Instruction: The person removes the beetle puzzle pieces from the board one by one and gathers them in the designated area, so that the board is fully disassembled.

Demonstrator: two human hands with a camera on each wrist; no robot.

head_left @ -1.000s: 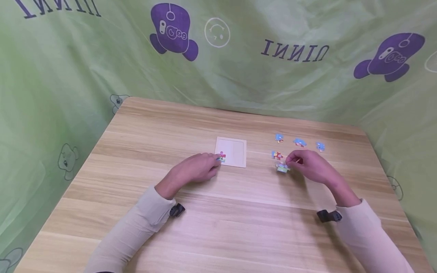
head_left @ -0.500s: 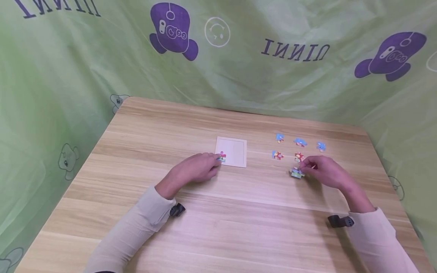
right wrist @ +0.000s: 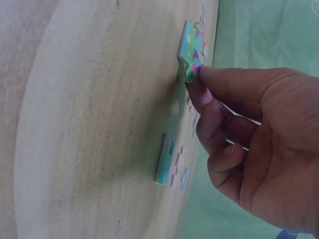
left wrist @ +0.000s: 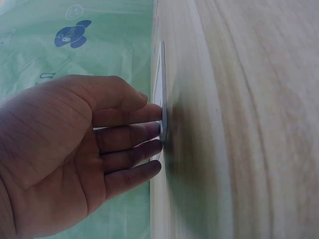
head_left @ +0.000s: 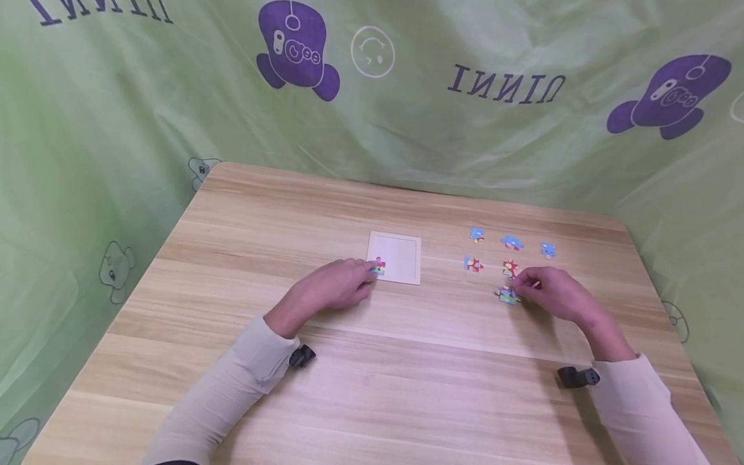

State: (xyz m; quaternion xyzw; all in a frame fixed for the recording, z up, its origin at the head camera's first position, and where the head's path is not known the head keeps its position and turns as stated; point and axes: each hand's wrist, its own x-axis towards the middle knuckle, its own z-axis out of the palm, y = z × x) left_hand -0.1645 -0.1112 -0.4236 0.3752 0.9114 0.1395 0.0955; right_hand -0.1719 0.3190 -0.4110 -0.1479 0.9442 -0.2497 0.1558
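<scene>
In the head view my left hand (head_left: 343,284) lies at the near left corner of a pale wooden puzzle frame (head_left: 417,261). Its fingertips are at a pink and green puzzle piece (head_left: 379,263) set in that corner. The left wrist view shows those fingers extended, their tips at the frame's edge (left wrist: 164,89). On the right, my right hand (head_left: 549,290) pinches a green and blue jigsaw piece (right wrist: 190,47) between thumb and index finger, the piece tilted close over the table. Beyond it lies a red and yellow piece (head_left: 509,267), partly covered by the fingers in the head view.
Three blue pieces, including the middle one (head_left: 513,242), lie in a row at the back right. A red and blue piece (head_left: 473,263) is nearer the frame. Under the right hand, another green-edged piece (right wrist: 169,167) rests on the wooden table (head_left: 372,387). A green curtain (head_left: 407,129) hangs behind.
My right hand has moved to the right with the pinched jigsaw piece, then lowered it slightly, uncovering the red and yellow piece. The left hand has stayed at the puzzle frame.
</scene>
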